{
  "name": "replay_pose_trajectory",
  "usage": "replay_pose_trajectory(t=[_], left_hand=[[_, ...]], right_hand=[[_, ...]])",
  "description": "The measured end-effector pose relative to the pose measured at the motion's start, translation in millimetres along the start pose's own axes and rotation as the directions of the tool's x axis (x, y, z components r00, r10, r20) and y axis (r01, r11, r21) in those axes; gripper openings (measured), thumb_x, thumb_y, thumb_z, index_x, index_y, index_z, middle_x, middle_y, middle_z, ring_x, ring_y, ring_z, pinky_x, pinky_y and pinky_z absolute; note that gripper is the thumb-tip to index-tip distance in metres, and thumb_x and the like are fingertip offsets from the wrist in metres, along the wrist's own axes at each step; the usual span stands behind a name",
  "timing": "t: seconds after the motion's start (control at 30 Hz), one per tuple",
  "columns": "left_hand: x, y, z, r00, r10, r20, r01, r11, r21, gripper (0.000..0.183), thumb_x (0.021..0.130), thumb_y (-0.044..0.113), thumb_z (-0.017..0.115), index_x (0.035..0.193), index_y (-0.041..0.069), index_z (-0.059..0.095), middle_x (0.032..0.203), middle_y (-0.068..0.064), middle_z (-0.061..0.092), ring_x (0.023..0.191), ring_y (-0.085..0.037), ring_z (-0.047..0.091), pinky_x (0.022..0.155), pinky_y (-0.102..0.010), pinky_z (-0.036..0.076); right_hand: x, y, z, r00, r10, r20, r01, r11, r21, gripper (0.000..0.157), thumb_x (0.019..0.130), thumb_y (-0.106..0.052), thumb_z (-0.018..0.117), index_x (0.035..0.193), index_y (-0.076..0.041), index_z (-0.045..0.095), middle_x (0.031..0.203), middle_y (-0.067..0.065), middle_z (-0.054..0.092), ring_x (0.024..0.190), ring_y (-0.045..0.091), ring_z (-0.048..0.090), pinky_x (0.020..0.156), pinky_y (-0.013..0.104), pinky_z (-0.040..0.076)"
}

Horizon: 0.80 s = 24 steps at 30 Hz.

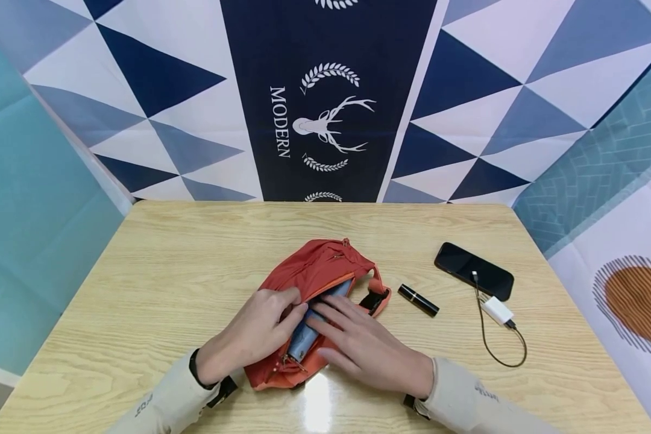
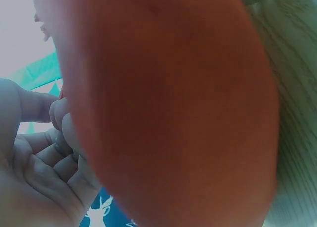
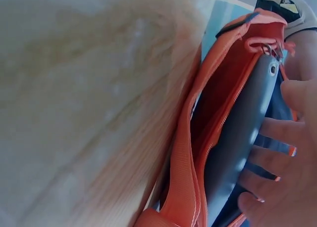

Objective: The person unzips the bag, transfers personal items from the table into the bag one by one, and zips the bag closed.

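Note:
A red-orange waist bag (image 1: 309, 256) lies unzipped on the table, its strap and black buckle (image 1: 373, 300) at the right. My left hand (image 1: 263, 319) pinches the edge of its opening between thumb and fingers. The bag (image 2: 178, 113) fills most of the left wrist view, with the left hand (image 2: 34, 172) at its side. Inside lies a long, smooth blue-grey object (image 1: 302, 340); its kind is unclear. In the right wrist view this object (image 3: 240, 128) has a metal eyelet at one end. My right hand (image 3: 292, 162) reaches in with fairly straight fingers against it.
Right of the bag on the wooden table (image 1: 168, 259) lies a black tube with a gold band (image 1: 418, 300). Farther right are a black phone (image 1: 461, 265) and a white block (image 1: 497, 310) with a dark cable (image 1: 485, 340). A patterned cloth (image 1: 331, 120) hangs behind the table.

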<state>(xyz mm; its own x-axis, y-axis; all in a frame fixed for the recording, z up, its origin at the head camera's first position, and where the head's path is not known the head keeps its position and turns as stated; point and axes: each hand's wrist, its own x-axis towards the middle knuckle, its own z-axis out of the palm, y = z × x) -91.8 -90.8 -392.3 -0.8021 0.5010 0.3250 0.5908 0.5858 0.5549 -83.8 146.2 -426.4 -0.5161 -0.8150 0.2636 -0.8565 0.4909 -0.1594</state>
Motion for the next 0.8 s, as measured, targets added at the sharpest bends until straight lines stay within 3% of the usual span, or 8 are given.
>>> replay_pose_trajectory(t=[0.17,0.47,0.8], left_hand=[[0.2,1.0,0.0,1.000,0.010,0.009,-0.010,1.000,0.016,0.025,0.098,0.015,0.059,0.075,0.020,0.051,0.058,0.012,0.038,0.050,0.001,0.039,0.046,-0.018,0.032],[1.6,1.7,-0.4,1.000,0.019,0.006,-0.019,1.000,-0.013,0.026,0.100,0.016,0.058,0.076,0.020,0.051,0.058,0.012,0.038,0.050,0.001,0.040,0.046,-0.018,0.032],[-1.7,0.8,3.4,0.997,-0.023,0.077,0.031,0.993,-0.114,0.024,0.101,0.017,0.057,0.078,0.020,0.053,0.056,0.014,0.038,0.046,0.002,0.037,0.044,-0.018,0.030]], right_hand=[[1.3,0.5,0.9,1.000,0.013,0.021,-0.012,0.999,-0.041,0.050,0.104,-0.040,0.048,0.149,-0.018,0.046,0.152,0.003,0.042,0.146,0.023,0.028,0.116,0.044,0.028],[-0.3,-4.4,-3.5,0.992,-0.126,-0.022,0.123,0.987,-0.100,0.041,0.101,-0.025,0.055,0.141,-0.016,0.055,0.147,0.007,0.048,0.139,0.025,0.041,0.110,0.045,0.036],[-3.9,-5.1,-2.2,0.992,-0.056,0.112,0.065,0.995,-0.078,0.051,0.100,-0.031,0.059,0.149,-0.021,0.047,0.152,0.006,0.044,0.143,0.023,0.036,0.113,0.047,0.032]])
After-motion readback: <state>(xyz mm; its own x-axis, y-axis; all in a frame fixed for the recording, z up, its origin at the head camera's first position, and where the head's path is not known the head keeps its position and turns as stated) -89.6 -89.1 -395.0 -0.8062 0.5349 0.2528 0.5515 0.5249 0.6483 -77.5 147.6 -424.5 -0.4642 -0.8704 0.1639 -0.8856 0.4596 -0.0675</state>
